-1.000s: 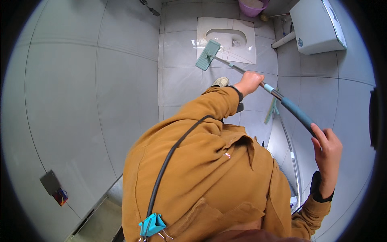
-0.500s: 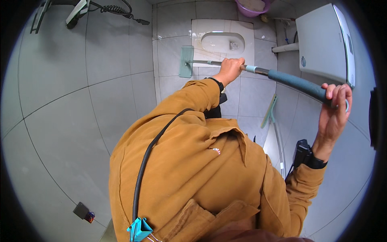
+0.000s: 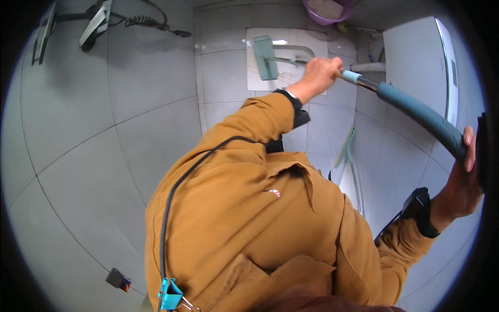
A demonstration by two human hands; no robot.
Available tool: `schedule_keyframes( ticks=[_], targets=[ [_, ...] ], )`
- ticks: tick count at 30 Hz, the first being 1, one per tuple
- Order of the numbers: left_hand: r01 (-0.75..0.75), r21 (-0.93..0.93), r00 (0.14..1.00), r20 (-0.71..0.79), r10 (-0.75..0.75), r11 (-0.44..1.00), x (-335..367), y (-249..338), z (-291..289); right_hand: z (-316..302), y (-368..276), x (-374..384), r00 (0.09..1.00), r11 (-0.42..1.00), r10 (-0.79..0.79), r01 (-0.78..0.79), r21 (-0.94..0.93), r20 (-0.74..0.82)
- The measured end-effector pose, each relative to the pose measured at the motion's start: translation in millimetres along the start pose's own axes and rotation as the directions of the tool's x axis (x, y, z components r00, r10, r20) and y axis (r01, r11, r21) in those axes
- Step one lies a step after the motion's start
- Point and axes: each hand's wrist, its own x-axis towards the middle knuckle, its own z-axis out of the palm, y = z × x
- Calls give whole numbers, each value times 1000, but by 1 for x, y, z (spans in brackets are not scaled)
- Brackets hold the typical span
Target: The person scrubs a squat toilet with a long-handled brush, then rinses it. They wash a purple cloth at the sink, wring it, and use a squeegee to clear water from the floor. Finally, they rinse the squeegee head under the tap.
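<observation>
I hold a long-handled floor brush slantwise with both hands. My left hand (image 3: pixel 321 74) is closed around its pole, close to the pale blue collar. My right hand (image 3: pixel 464 182) grips the far end of the blue foam handle (image 3: pixel 421 112) at the right edge of the view, partly in dark shadow. The brush's flat rectangular teal head (image 3: pixel 265 57) is over the left part of a white squat toilet (image 3: pixel 257 86) set in the floor, hiding part of its bowl. The head's underside is hidden, so contact cannot be told.
A second long-handled brush (image 3: pixel 345 145) leans at the right wall. A white box-shaped unit (image 3: pixel 416 67) and pipe (image 3: pixel 368 67) are on the right. A purple basin (image 3: pixel 326 20) stands at the back. A coiled cable (image 3: pixel 145 21) hangs upper left; a small dark object (image 3: pixel 115 279) is lower left.
The brush head has moved right and away from me, from the toilet's left edge onto it. My left hand has moved right and slightly farther away; my right hand has moved right and nearer.
</observation>
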Motion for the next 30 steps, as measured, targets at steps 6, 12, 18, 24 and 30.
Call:
schedule_keyframes(
  ticks=[6, 12, 18, 24, 30],
  targets=[
    [164, 169, 979, 93, -182, 972, -6, -60, -34, 78, 41, 31, 812, 973, 199, -95, 211, -549],
    [216, 75, 975, 35, -219, 973, -3, -81, -15, 109, 45, 59, 788, 933, 175, 58, 354, -590],
    [163, -19, 985, 55, -161, 987, 11, -20, 53, 60, 23, 26, 789, 960, 50, 132, 249, -612],
    [140, -124, 972, 205, -113, 982, 24, 21, 80, 28, 17, -6, 814, 987, 21, 76, 142, -580],
    [-170, -91, 873, 449, 192, 981, 4, 62, 72, -1, -15, -101, 691, 960, 91, 131, 248, -717]
  ],
)
